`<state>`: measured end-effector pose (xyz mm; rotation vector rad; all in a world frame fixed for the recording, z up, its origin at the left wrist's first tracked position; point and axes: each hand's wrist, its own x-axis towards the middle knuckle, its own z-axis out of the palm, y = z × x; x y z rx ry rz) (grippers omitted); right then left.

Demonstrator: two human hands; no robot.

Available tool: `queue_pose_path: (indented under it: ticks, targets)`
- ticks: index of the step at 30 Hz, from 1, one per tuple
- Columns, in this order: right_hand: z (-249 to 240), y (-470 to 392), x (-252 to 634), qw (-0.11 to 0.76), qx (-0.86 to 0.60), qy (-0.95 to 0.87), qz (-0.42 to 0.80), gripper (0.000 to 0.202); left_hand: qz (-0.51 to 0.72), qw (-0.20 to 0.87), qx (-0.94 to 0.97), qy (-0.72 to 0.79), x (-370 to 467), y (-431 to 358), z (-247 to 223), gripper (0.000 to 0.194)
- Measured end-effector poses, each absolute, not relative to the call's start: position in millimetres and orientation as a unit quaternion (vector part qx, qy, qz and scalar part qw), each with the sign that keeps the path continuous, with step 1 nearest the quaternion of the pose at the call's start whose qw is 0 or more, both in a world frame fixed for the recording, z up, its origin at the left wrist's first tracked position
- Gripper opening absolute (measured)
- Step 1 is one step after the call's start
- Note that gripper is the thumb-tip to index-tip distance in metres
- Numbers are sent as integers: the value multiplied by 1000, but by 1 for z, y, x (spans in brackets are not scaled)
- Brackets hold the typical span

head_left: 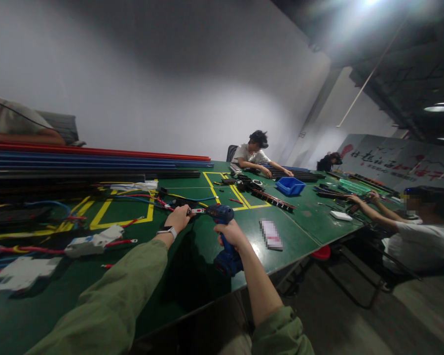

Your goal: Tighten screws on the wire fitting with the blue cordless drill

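My right hand (232, 233) is wrapped round the grip of a blue cordless drill (227, 265), its front end pointing left. My left hand (179, 220), wearing a watch, is closed on a small white-and-black part (198, 211) with a touch of red. This part sits right at the drill's tip; whether the bit touches it I cannot make out. Behind my left hand run red, blue and yellow cables (140, 196). White breaker-like blocks (95, 241) with red leads and metal lugs lie to the left of my forearm.
The green table (299, 224) carries yellow tape outlines, a blue bin (290, 186), a phone-like slab (271, 234) and a dark terminal strip (274, 198). Long red, blue and black bars (96, 160) lie at the far left. Several other people work around the table; a red stool (321, 252) stands beside it.
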<state>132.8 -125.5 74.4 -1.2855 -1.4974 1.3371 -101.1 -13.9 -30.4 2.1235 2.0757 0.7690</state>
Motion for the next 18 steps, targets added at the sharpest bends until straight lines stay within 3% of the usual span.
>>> queue_pose_path:
  ticks: [18]
  targets:
    - [76, -126, 133, 365, -506, -589, 513, 14, 241, 52, 689, 681, -101, -13, -30, 35]
